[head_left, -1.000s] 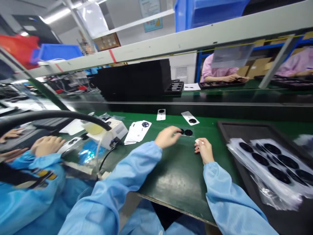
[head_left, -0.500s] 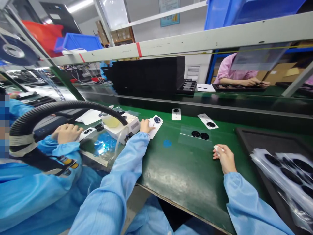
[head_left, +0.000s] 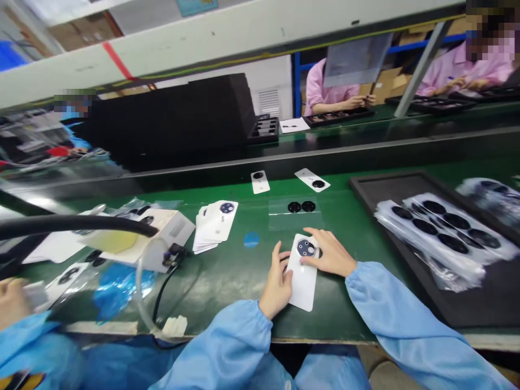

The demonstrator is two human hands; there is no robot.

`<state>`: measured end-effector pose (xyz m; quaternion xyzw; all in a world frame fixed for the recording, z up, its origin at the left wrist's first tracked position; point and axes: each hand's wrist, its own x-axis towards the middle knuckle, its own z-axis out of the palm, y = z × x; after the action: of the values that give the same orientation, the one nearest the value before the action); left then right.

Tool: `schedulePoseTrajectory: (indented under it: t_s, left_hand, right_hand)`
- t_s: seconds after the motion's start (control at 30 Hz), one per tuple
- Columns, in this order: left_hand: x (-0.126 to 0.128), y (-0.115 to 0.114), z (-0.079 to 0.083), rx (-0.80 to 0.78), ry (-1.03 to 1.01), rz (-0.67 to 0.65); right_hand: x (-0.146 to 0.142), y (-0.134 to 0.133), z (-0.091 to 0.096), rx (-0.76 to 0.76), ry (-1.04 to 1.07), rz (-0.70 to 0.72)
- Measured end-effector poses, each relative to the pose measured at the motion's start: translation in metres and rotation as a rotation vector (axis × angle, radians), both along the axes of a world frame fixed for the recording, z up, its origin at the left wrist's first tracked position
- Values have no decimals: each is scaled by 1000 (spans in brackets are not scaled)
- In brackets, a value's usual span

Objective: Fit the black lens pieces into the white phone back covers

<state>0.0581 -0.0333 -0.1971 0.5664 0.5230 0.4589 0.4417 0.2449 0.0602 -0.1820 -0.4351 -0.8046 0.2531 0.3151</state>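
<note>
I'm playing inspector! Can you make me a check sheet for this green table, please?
Surface: green work mat with a blue round sticker.
Job's things: white plate with a round dark ring; stack of white plates; two black rings on clear film; black tray holding film sheets of black discs.
Clutter: blue plastic bag.
Grippers: left hand holds the white plate's edge; right hand rests on it beside the ring.
Cables: black ribbed hose; thin black cable.
Surroundings: people in pink at the next bench; stacked black trays.
</note>
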Motion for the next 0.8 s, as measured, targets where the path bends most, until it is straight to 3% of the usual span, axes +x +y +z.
schedulePoseTrajectory:
  t_s: [0.1,0.17,0.27,0.4,0.5,0.8]
  left_hand:
    - [9,-7,-1,92,162,-1]
    - [6,2,6,179,339,-29]
    - [1,36,17,240,440,-95]
    - [0,92,18,244,541,-184]
    - [1,115,18,253,650,-270]
    - [-3,129,27,209,837,-454]
  right_hand:
    - [-4,-7,-1,67,-166,3]
    - [-4,-8,-1,93,-248,-3]
    - [-2,-6,-1,108,-325,22]
    - [1,-3,-3,119,-369,54]
    - [4,-1,-6,127,-385,66]
    - [5,3,-8,99,-405,77]
